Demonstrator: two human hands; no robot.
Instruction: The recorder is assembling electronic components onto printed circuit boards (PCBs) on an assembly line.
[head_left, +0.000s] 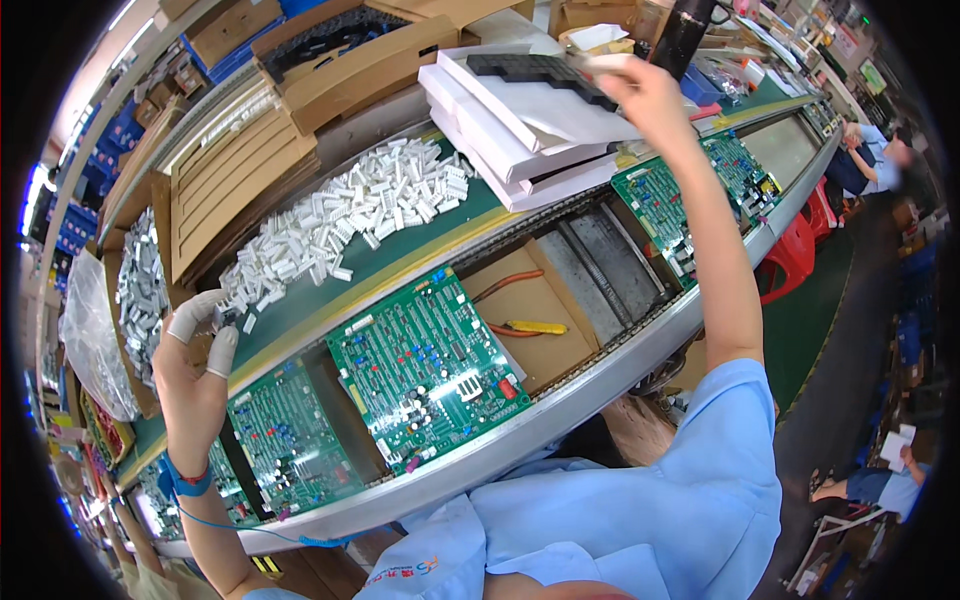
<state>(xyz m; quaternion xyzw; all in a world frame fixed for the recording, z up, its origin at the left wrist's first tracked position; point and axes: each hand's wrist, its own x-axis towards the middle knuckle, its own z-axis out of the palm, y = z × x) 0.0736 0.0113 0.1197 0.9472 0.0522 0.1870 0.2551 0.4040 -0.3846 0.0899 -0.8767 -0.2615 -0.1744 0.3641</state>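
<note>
My left hand, with pale finger cots, pinches a small dark grey component at the left end of a pile of white connectors. A blue wrist strap with a cord circles that wrist. My right hand reaches far across the line, its fingers bent together beside black blocks on stacked white boxes. Whatever those fingertips hold is blurred and too small to name. A green circuit board lies on the conveyor between my arms.
More circuit boards line the conveyor on both sides. A yellow-handled tool lies in a cardboard tray. Behind are an open carton, a box of grey parts and a black bottle. Red stools and seated people are at right.
</note>
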